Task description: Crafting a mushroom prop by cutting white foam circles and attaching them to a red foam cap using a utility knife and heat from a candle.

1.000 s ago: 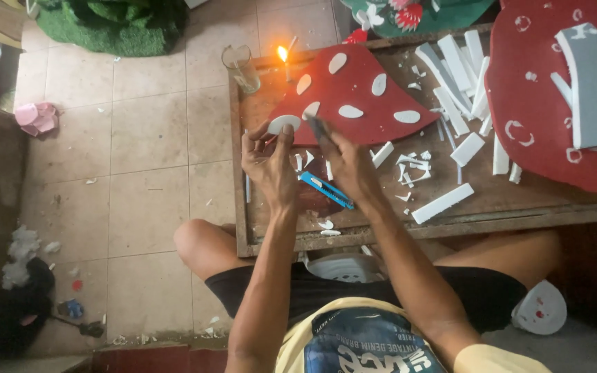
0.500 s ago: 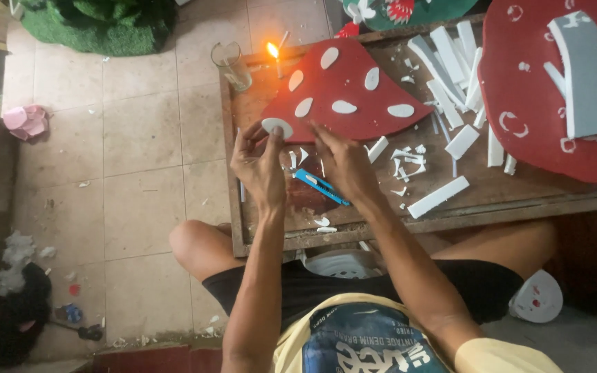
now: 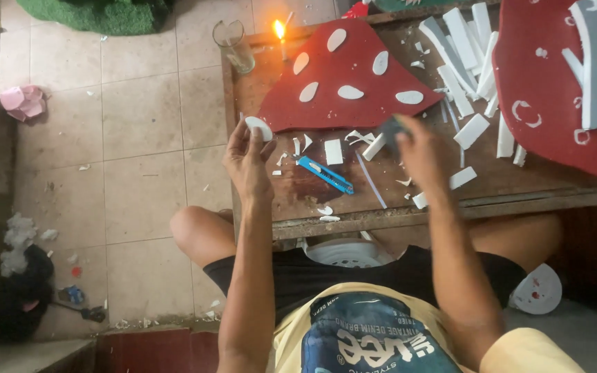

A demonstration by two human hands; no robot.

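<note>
Grip of left hand: narrow, thumb and fingertips pinched on a white oval, held up just above the table edge, beside the lower left corner of the red sheet. Grip of right hand: closed on a dark grey piece, blurred, so exact hold not clear.

Step in hand, as judged: handling of one cut white oval next to a red sheet already carrying several like it. Next move, as judged: calls for a steady pinch on the thin oval and a clear bare patch of red to set it on; scraps close by and liable to get in the way.

Pose: both forearms reaching forward from the lap over the near table edge, left wrist bent up, fingers pointing away; right hand raised over the scraps, well apart from the left.

Between the hands: blue cutter lying flat, untouched. Farther off: white strips in a heap, a lit candle at the far edge, a glass just beside it.
</note>
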